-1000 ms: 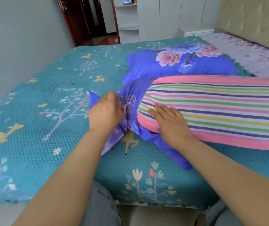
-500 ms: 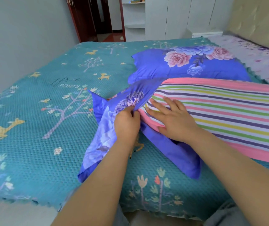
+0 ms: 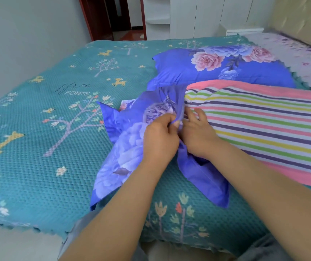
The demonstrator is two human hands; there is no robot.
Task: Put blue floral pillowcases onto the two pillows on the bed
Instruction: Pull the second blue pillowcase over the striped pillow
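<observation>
Bed [image 3: 38,166]: teal waffle-weave coverlet printed with deer and trees; scalloped near edge runs along the bottom of the view, with pale floor below it at near left. Wide bare coverlet to the left and far left of the work; grey wall beyond the left edge.

Striped pillow [image 3: 263,129]: uncased, pink border with multicolour stripes, lying at right, its left end at the centre of the bed.

Blue floral pillowcase [image 3: 132,147]: bunched at the striped pillow's left end, open mouth gathered against that end, the rest trailing toward the near edge; a flap lies under the right forearm.

Cased pillow [image 3: 216,68]: already in blue floral cover, lying just beyond the striped pillow, touching it.

Left hand [image 3: 160,140]: grip curled, fingers and thumb pinching the pillowcase's gathered hem at the pillow's end.

Right hand [image 3: 198,136]: just beside the left, resting on the striped pillow's left end, fingers bent toward the hem; whether its grip pinches fabric cannot be told.

Far background: white wardrobe [image 3: 198,16], dark red door frame [image 3: 88,17], padded headboard [image 3: 301,21] at far right.
</observation>
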